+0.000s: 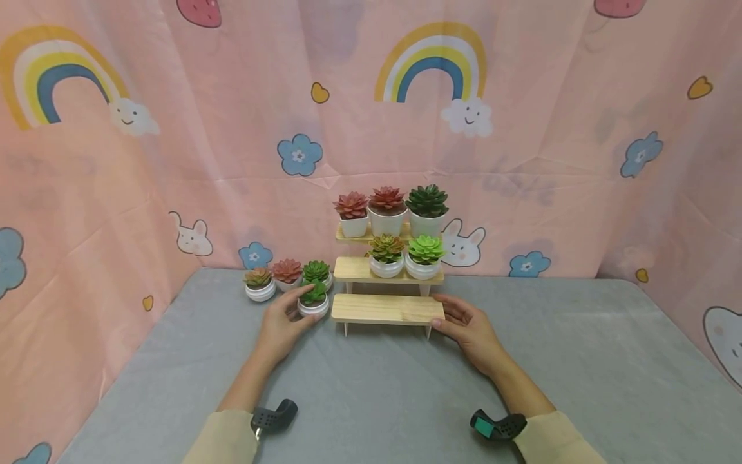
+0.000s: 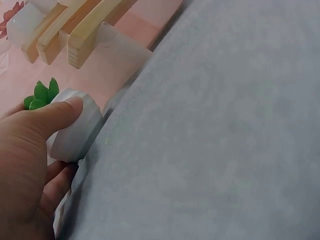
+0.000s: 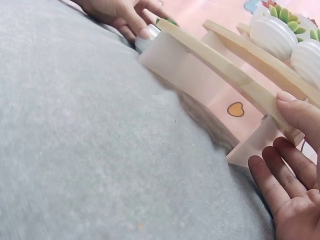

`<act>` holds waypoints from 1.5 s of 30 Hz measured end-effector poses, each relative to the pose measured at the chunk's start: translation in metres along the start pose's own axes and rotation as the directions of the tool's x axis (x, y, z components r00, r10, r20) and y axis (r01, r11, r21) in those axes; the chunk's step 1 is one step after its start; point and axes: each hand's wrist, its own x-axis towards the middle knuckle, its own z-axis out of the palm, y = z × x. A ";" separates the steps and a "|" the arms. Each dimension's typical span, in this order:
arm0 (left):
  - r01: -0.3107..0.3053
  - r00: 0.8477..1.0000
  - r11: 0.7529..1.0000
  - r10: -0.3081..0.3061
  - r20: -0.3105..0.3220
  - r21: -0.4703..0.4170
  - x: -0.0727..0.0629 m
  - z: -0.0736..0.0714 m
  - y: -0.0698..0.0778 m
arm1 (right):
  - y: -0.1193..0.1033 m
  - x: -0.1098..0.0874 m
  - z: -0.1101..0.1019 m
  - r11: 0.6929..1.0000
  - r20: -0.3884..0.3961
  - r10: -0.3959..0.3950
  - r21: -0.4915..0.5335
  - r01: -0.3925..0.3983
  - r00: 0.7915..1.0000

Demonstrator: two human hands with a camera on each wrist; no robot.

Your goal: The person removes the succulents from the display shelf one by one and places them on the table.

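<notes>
My left hand (image 1: 279, 327) grips a small green potted succulent (image 1: 313, 305) by its white ribbed pot, just left of the stand's lowest tier. In the left wrist view, the thumb presses one side of the pot (image 2: 82, 125) and fingers show beneath it. My right hand (image 1: 478, 336) holds the right end of the lowest tier of a three-step wooden stand (image 1: 382, 309). Its thumb rests on the board's front edge, with the fingers under and behind it in the right wrist view. That lowest board bears nothing.
On the top tier stand two red succulents (image 1: 388, 219) and a dark green one (image 1: 427, 222). The middle tier bears two pots, one with a bright green succulent (image 1: 425, 264). Left of the stand, several potted succulents (image 1: 259, 290) sit on the grey cloth (image 1: 382, 399) before a pink curtain (image 1: 243, 148).
</notes>
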 end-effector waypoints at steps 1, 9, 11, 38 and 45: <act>-0.002 1.000 1.000 0.002 -0.001 -0.003 0.000 0.000 0.000 | 0.000 0.000 0.000 1.000 -0.002 0.003 -0.002 -0.003 1.000; -0.003 1.000 1.000 0.003 -0.021 -0.010 0.000 0.002 -0.001 | -0.001 -0.001 -0.002 1.000 -0.005 0.022 -0.003 -0.022 1.000; -0.012 1.000 1.000 0.012 -0.022 -0.013 0.000 0.003 -0.001 | -0.001 -0.002 -0.001 1.000 -0.009 0.021 -0.007 -0.021 1.000; -0.091 0.995 0.996 0.091 -0.045 0.007 0.005 -0.029 0.030 | -0.002 -0.002 0.001 0.999 -0.001 0.022 0.025 -0.022 1.000; -0.118 0.993 0.993 0.118 0.013 -0.004 0.010 -0.030 0.061 | -0.002 0.000 0.002 0.999 -0.005 0.029 0.040 -0.029 1.000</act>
